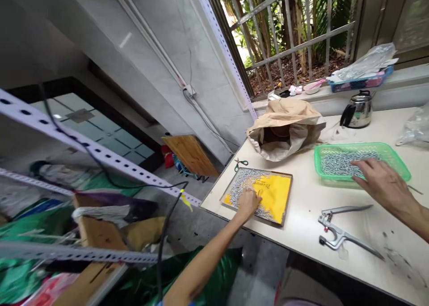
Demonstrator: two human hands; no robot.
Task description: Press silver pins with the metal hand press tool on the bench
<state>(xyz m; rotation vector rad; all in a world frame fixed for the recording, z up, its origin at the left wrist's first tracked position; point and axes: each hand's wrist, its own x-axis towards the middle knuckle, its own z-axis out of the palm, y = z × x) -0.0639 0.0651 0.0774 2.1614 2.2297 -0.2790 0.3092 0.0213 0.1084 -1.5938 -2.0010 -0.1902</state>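
On the left side of the table, a shallow tray [287, 203] with a yellow printed bottom holds many small silver screw-like pieces [236, 187]. My left hand [248, 202] rests in it among those pieces, its fingers curled down; what they grip, if anything, is hidden. To the right stands a green plastic basket [400, 167] holding a heap of similar small metal pieces [338, 163]. My right hand [380, 180] is over its near rim, fingers stretched out toward the heap, with no piece visibly held.
Hand snap pliers [342, 234] lie near the front edge. Green-handled scissors [240, 163] sit behind the tray. A brown paper bag [284, 129], a metal kettle [360, 110] and a clear plastic bag [415, 127] stand farther back. Perforated shelf rails [100, 151] cross at left.
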